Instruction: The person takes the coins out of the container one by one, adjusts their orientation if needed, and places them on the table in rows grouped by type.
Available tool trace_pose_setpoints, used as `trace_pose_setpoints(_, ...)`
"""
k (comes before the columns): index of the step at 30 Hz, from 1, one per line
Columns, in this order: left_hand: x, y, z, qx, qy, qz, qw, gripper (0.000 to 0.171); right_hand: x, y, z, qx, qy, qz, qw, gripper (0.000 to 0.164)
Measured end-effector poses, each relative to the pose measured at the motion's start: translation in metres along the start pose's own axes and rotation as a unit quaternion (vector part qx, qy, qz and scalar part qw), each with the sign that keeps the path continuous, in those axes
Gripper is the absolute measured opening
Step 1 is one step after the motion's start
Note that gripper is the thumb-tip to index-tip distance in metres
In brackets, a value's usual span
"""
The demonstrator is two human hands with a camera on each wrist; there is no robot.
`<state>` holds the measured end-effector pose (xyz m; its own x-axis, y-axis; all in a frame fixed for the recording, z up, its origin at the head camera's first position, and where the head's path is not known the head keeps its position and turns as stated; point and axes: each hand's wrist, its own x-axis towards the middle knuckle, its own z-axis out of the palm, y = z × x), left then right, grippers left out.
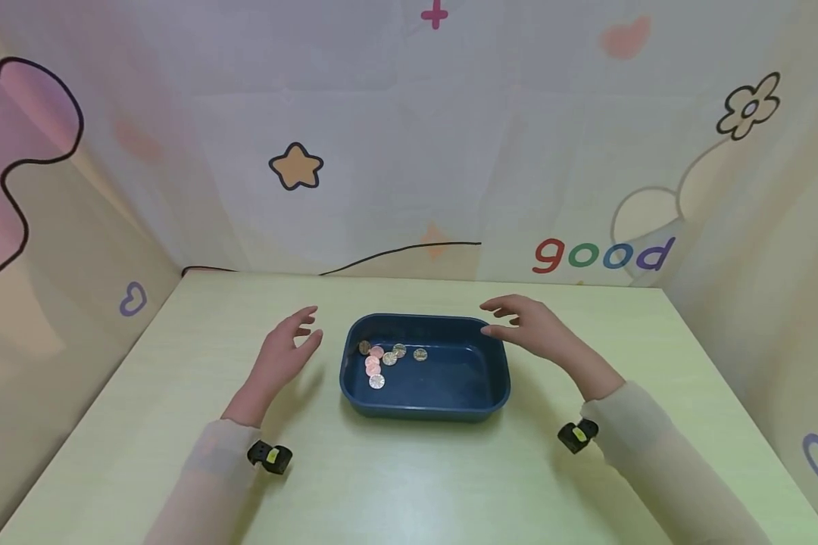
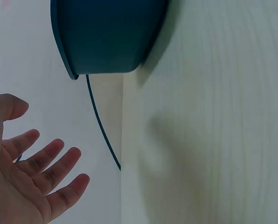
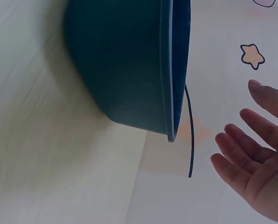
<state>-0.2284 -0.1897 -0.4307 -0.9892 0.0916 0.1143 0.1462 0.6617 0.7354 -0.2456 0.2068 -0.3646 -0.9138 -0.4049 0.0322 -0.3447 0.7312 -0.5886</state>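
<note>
The left forearm (image 1: 211, 469) and right forearm (image 1: 654, 446) reach forward, slanting toward each other. The left hand (image 1: 286, 348) and right hand (image 1: 535, 325) are held well apart, palms (image 2: 13, 196) turned inward; on each, the fingers (image 2: 57, 170) are loosely bent and slightly spread, the thumb (image 2: 10, 107) standing clear of them.

A blue rectangular tray (image 1: 450, 387) with rounded corners is being supported by the counter (image 1: 409, 484). Toward the left of its floor, silvery and pinkish coins (image 1: 390, 359) are being contained, mostly grouped; one silvery coin (image 1: 419, 354) is being displayed apart, to the group's right. The left hand (image 1: 288, 348) is being held beside the tray's left end, clear of it, its fingers (image 1: 304, 312) being slightly bent. The right hand (image 1: 532, 327) is being held at the right rear corner; rim contact is not being clearly shown. Black devices (image 1: 270, 457) are being worn near both sleeve cuffs (image 1: 235, 433). The rear is being bounded by a printed backdrop (image 1: 382, 151).
</note>
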Motion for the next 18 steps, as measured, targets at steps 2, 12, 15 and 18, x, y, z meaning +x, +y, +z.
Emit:
trace_pose_setpoints(2,0.001,0.002,0.003,-0.005,-0.002,-0.006,1.0000,0.054,0.004,-0.003,0.001,0.000,-0.011,-0.002,1.000,0.046)
trace_pose_setpoints(12,0.004,0.010,0.014,-0.028,-0.009,-0.048,0.9984,0.052,0.029,-0.017,0.001,-0.014,-0.075,-0.022,0.997,0.045)
trace_pose_setpoints(15,0.005,0.010,0.016,-0.038,-0.009,-0.064,0.9972,0.051,0.038,-0.019,0.004,-0.024,-0.094,-0.024,0.995,0.043)
trace_pose_setpoints(18,0.005,0.010,0.018,-0.039,-0.010,-0.070,0.9968,0.051,0.046,-0.023,0.005,-0.030,-0.115,-0.030,0.992,0.042)
